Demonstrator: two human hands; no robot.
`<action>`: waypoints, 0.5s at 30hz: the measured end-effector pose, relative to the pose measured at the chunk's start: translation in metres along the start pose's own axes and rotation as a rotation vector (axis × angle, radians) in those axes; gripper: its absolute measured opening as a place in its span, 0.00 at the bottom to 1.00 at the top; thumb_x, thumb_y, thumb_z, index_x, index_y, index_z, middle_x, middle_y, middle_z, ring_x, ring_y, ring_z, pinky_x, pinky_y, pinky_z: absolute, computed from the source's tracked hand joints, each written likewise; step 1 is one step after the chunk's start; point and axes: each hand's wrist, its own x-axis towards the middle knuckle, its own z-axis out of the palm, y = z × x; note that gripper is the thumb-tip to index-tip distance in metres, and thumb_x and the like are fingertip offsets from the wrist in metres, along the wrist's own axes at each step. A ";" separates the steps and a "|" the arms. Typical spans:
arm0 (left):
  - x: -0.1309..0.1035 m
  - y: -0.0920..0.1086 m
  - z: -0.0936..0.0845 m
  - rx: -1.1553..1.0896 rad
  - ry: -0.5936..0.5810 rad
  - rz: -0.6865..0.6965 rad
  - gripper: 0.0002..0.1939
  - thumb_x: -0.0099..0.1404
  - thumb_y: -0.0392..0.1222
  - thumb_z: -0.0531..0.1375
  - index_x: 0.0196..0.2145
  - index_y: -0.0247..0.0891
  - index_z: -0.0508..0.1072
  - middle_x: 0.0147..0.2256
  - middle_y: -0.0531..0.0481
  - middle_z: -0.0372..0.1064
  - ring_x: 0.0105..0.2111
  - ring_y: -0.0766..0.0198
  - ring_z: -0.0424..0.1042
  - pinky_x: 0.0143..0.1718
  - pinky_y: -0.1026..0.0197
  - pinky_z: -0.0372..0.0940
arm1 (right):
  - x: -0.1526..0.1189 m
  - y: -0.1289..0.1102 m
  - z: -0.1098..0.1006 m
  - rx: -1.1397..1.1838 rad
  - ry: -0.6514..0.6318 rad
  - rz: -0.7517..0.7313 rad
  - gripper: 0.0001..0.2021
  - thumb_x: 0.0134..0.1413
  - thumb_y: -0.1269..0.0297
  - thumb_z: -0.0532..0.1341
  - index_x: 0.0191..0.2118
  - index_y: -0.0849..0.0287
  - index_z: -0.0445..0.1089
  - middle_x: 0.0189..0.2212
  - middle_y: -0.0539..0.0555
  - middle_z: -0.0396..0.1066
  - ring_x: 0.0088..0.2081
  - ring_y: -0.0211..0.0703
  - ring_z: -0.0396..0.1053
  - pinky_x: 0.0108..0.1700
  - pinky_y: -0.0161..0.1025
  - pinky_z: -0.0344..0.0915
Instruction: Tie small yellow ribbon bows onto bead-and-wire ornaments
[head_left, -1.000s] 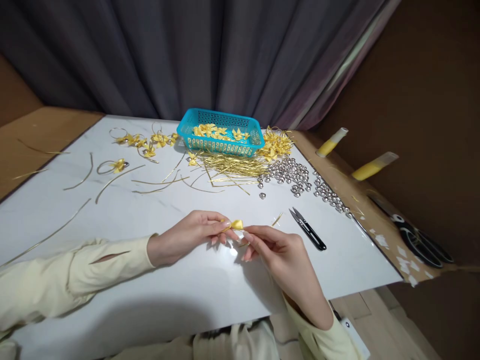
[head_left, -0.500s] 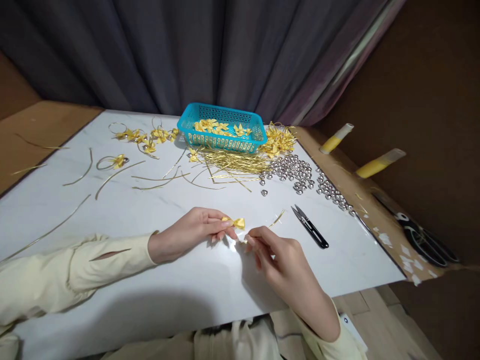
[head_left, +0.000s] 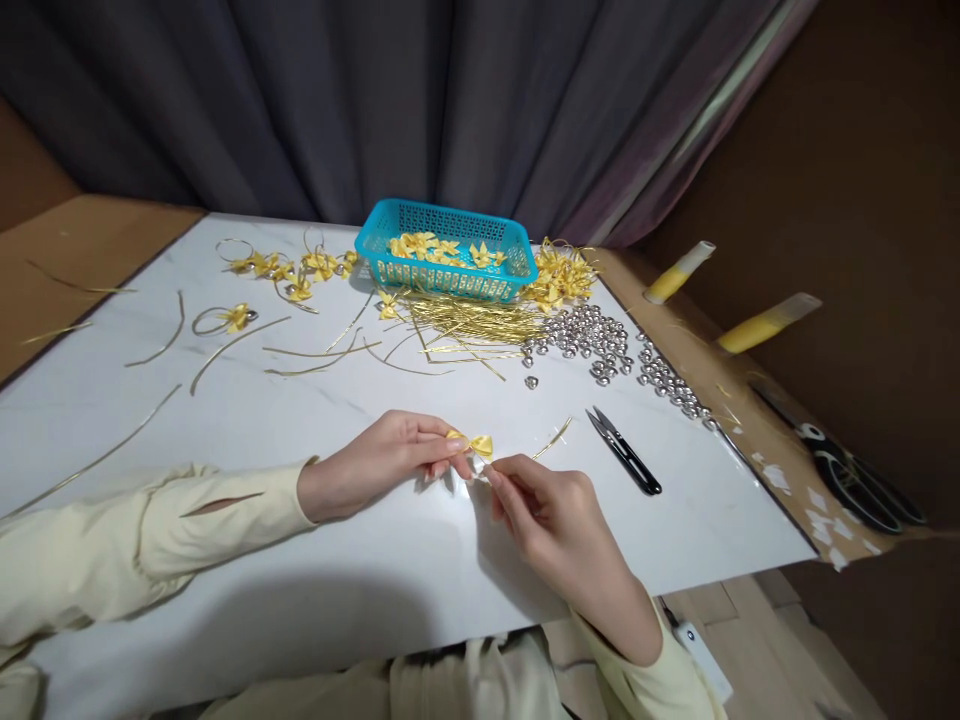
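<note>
Yellow and shiny, a small bow (head_left: 481, 446) is sitting between the hands, its left side at the fingertips of the left hand (head_left: 397, 455) and its right side sticking out toward the right hand (head_left: 559, 510). The left hand is pinching the bow between thumb and fingers. The right hand is holding thumb and forefinger together just beside the bow, on its near right; anything between them is too small to tell. Just beyond the right hand, a gold strand (head_left: 555, 436) is lying on the white counter (head_left: 720, 490), with black snips (head_left: 626, 453) resting farther right. Farther off, gold ties (head_left: 476, 318) are lying in a heap, silver beads (head_left: 589, 332) are spreading to their right, and a blue basket (head_left: 450, 278) is standing behind.
</note>
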 end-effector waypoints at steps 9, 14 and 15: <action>0.000 -0.001 -0.002 0.015 -0.013 0.012 0.13 0.63 0.43 0.57 0.29 0.31 0.75 0.24 0.50 0.66 0.24 0.70 0.57 0.26 0.65 0.54 | -0.001 0.002 0.002 -0.012 0.025 0.000 0.12 0.59 0.65 0.50 0.26 0.59 0.64 0.16 0.47 0.60 0.18 0.33 0.53 0.23 0.32 0.50; 0.000 0.001 0.000 0.007 -0.007 -0.003 0.12 0.62 0.41 0.57 0.28 0.30 0.75 0.24 0.51 0.66 0.23 0.71 0.57 0.26 0.65 0.54 | 0.000 0.001 0.005 -0.012 0.034 -0.024 0.13 0.58 0.66 0.50 0.23 0.59 0.61 0.15 0.46 0.57 0.17 0.32 0.51 0.22 0.32 0.48; 0.000 0.001 0.000 0.002 -0.002 -0.001 0.12 0.62 0.41 0.57 0.28 0.30 0.75 0.24 0.51 0.66 0.23 0.71 0.57 0.26 0.65 0.54 | 0.000 0.000 0.006 -0.012 0.036 -0.029 0.13 0.58 0.66 0.50 0.23 0.59 0.60 0.15 0.46 0.57 0.17 0.32 0.51 0.22 0.32 0.48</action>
